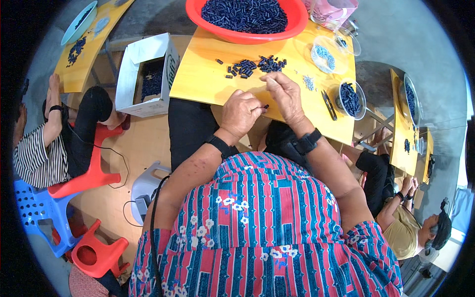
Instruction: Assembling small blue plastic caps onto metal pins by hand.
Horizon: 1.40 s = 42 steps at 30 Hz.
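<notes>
My left hand is closed at the front edge of the yellow table, pinching a small dark piece between thumb and finger. Just right of it and slightly farther out, my right hand has its fingers pressed together. Whatever it grips is too small to make out. Beyond both hands lies a loose pile of short dark blue cylindrical pieces. Some tiny pale bits are scattered right of the pile. Black thread snips lie nearer the table's right edge.
A red basin heaped with dark pieces stands at the back. On the right are a clear tub of dark pieces and one with light blue bits. A white carton stands left. People work at tables on both sides.
</notes>
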Tool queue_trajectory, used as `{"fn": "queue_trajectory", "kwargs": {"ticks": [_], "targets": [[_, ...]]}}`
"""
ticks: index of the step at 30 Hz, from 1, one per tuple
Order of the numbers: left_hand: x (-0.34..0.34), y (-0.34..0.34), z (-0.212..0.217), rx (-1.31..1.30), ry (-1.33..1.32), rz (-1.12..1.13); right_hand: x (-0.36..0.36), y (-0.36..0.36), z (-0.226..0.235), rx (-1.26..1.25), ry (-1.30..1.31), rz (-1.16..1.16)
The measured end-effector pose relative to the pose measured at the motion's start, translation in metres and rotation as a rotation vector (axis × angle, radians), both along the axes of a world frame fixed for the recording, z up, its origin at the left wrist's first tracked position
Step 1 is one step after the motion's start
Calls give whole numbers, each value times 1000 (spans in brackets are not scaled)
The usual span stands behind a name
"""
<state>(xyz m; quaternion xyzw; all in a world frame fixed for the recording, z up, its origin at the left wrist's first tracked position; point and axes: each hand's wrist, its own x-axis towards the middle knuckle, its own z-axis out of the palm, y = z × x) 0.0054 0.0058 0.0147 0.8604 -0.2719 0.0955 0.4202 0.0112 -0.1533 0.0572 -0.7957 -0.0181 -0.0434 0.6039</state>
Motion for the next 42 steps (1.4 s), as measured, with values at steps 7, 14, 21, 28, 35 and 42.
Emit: {"fn": "queue_trajectory", "kwargs": {"ticks": [7,14,21,28,35,42], "targets": [[-5,0,-11,-33,-1,85,19,25,2,-413,-437,385],[-7,-1,-15,-123,28,89,18,33,-2,-529,-482,482],[-12,2,-9,-96,93,21,17,31,-7,-521,-398,544],[-15,4,-14,-111,97,6,13,33,-6,-516,-330,555],[-19,7,-12,-177,165,-48,11,32,-1,-497,-291,577],[-18,7,-6,-192,119,-37,8,32,-4,-498,-293,547]]}}
